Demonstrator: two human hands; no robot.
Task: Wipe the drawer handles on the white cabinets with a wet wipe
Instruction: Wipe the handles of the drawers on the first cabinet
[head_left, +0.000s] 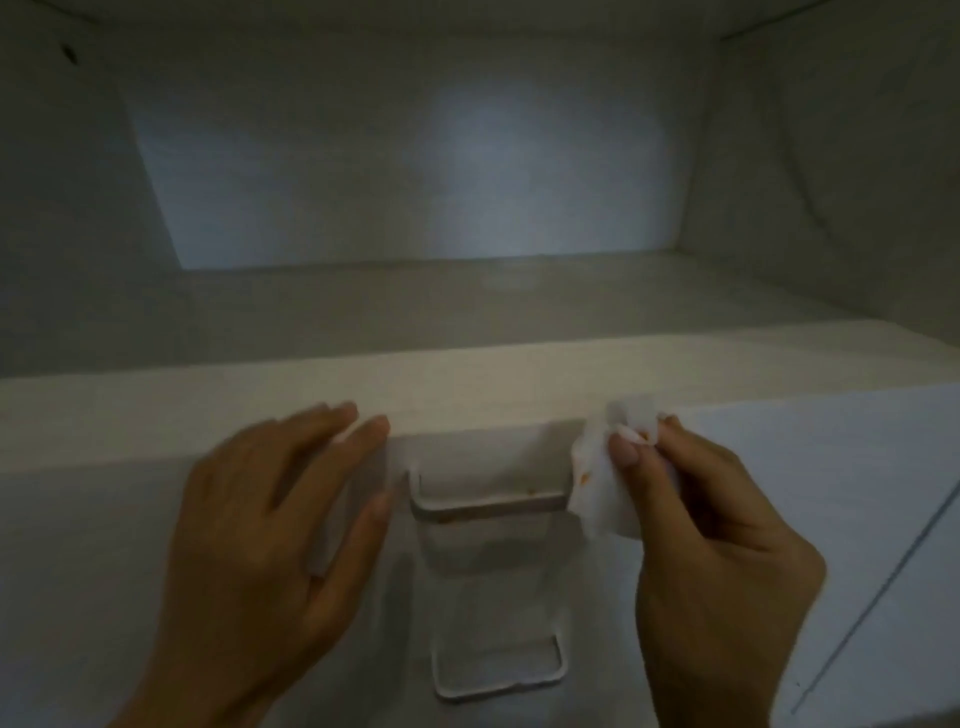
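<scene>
Nearest the camera, the lower white squared loop handle (498, 675) on the white cabinet drawer front (104, 571) hung with neither hand on it. Above it the left hand (275, 525) lay flat on the drawer front, fingers straight and holding nothing, apparently bracing the panel. The right hand (717, 525) pinched a crumpled white wet wipe (597, 499), spotted with small orange stains, between thumb and fingertips, and held it against the right end of the upper white squared loop handle (483, 506). An orange fleck showed on the panel just behind that bar. Farther back ran the pale top ledge (467, 379), then a dim white recess (415, 182). The step in hand looked like wiping the upper handle. The next move would call for drawing the wipe leftward along the bar, then going down to the lower one.
</scene>
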